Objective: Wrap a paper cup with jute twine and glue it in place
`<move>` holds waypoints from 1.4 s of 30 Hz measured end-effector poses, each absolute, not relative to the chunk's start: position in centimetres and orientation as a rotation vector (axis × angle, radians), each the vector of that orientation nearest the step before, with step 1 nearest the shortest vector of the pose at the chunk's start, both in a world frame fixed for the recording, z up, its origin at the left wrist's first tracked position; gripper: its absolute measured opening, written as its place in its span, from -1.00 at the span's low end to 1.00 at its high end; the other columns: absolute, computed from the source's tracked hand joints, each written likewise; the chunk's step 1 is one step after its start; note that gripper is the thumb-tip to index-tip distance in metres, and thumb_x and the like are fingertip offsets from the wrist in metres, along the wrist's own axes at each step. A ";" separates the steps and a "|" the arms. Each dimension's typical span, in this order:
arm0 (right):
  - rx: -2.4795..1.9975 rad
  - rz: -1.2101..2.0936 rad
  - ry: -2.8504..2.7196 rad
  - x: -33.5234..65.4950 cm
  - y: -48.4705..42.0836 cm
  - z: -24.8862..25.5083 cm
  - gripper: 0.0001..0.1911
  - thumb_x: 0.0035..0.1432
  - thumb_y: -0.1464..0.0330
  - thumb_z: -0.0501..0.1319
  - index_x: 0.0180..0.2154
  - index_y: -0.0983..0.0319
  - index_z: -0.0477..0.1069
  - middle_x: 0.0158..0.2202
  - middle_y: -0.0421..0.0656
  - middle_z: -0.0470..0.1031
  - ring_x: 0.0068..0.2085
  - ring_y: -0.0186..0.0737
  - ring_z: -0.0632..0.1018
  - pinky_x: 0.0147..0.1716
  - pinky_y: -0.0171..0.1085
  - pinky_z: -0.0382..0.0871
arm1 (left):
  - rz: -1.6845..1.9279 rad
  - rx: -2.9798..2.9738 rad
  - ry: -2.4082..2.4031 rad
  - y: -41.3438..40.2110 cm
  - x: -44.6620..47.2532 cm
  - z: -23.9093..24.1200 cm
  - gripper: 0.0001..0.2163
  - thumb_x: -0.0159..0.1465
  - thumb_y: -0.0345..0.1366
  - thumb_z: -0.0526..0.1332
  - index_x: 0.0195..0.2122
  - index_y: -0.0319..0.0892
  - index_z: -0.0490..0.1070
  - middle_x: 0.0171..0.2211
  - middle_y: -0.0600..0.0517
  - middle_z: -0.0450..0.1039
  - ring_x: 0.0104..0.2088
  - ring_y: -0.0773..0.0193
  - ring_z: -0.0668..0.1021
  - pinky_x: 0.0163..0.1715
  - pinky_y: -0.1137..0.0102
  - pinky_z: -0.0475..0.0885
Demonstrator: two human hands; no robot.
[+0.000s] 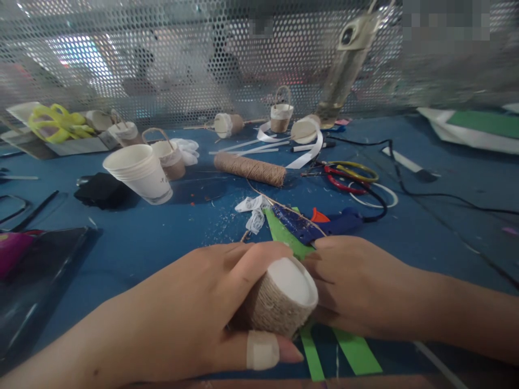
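My left hand (211, 308), with a bandage (263, 350) round its thumb, is closed around a small paper cup (279, 308) wrapped in twine. The cup lies tilted with its white round end towards me. Against its right side is my right hand (357, 286), fingers curled; their tips are hidden. A strand of twine (294, 209) runs from the twine spool (250, 168) over a blue glue gun (300, 221) to my right hand, which appears to pinch it. Green paper strips (357, 351) stick out beneath both hands.
White stacked paper cups (140, 173) and a black object (101, 190) are at left. Behind stand small twine-handled buckets (281, 116), before a perforated metal screen (182, 65). Red-handled scissors or pliers (344, 181) and a black cable (430, 189) lie at right. A dark tray (44, 270) sits front left.
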State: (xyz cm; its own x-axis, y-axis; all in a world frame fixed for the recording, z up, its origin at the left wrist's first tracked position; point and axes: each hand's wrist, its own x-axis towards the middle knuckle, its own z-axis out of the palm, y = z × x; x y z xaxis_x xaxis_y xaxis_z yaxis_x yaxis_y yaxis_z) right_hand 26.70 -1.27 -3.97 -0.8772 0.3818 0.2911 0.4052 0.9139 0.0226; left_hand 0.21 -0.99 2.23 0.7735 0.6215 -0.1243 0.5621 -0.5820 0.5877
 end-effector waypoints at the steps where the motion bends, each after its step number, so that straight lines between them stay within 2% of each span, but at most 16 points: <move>1: -0.585 -0.118 -2.791 26.7 -1.3 -4.0 -0.62 0.57 0.33 0.01 -0.33 0.13 0.44 -0.50 -0.28 0.45 -0.52 -0.19 0.22 -0.43 -0.10 -0.12 | 0.124 2.333 0.880 -1.0 0.3 2.3 -0.47 0.39 0.15 0.33 0.25 -0.01 0.38 0.08 -0.01 0.68 0.01 -0.06 0.72 -0.13 0.24 0.57; 13: -0.596 -0.080 -2.809 26.6 -1.3 -4.0 -0.70 0.53 0.34 0.10 -0.30 0.14 0.48 -0.49 -0.27 0.46 -0.51 -0.20 0.25 -0.42 -0.10 -0.12 | 0.177 2.371 0.870 -1.0 0.3 2.2 -0.44 0.39 0.16 0.32 0.30 0.00 0.37 0.13 -0.07 0.67 0.03 -0.08 0.72 -0.08 0.20 0.59; 18: -0.589 -0.105 -2.783 26.5 -1.3 -3.8 -0.58 0.59 0.34 -0.02 -0.34 0.13 0.43 -0.49 -0.28 0.46 -0.52 -0.18 0.24 -0.42 -0.10 -0.10 | 0.187 2.385 0.854 -0.8 0.2 2.2 -0.43 0.38 0.16 0.34 0.29 -0.02 0.39 0.13 -0.06 0.68 0.04 -0.09 0.72 -0.06 0.19 0.60; 22: -0.604 -0.101 -2.823 26.6 -1.2 -3.8 -0.61 0.59 0.34 -0.03 -0.31 0.12 0.44 -0.49 -0.29 0.46 -0.50 -0.17 0.25 -0.42 -0.10 -0.12 | 0.181 2.394 0.848 -0.8 0.1 2.3 -0.42 0.38 0.17 0.33 0.29 -0.04 0.40 0.11 -0.09 0.68 0.04 -0.13 0.72 -0.08 0.17 0.61; 28: -0.585 -0.119 -2.787 26.6 -1.3 -3.7 -0.55 0.57 0.35 0.01 -0.45 0.13 0.34 -0.51 -0.28 0.43 -0.51 -0.19 0.23 -0.42 -0.10 -0.10 | 0.175 2.394 0.848 -0.9 0.2 2.4 -0.44 0.40 0.16 0.31 0.28 -0.03 0.38 0.13 -0.08 0.68 0.03 -0.09 0.72 -0.10 0.20 0.59; 33: -0.580 -0.126 -2.774 26.6 -1.3 -3.7 -0.58 0.59 0.36 -0.03 -0.37 0.12 0.40 -0.50 -0.29 0.45 -0.52 -0.18 0.24 -0.42 -0.11 -0.07 | 0.184 2.405 0.829 -0.8 0.2 2.2 -0.45 0.41 0.15 0.31 0.29 -0.04 0.37 0.11 -0.08 0.68 0.01 -0.08 0.72 -0.11 0.21 0.59; 39: -0.576 -0.144 -2.804 26.5 -1.2 -3.9 -0.70 0.54 0.34 0.08 -0.31 0.13 0.44 -0.50 -0.29 0.46 -0.52 -0.19 0.24 -0.43 -0.10 -0.10 | 0.200 2.401 0.814 -0.9 0.0 2.0 -0.45 0.42 0.15 0.30 0.28 -0.07 0.38 0.10 -0.09 0.68 0.01 -0.09 0.72 -0.10 0.19 0.59; 42: -0.578 -0.136 -2.793 26.6 -1.3 -3.9 -0.67 0.56 0.33 0.06 -0.31 0.13 0.44 -0.49 -0.30 0.47 -0.51 -0.19 0.25 -0.42 -0.10 -0.07 | 0.195 2.397 0.817 -0.9 0.0 2.0 -0.44 0.42 0.15 0.31 0.29 -0.07 0.37 0.10 -0.09 0.68 0.01 -0.10 0.72 -0.10 0.17 0.58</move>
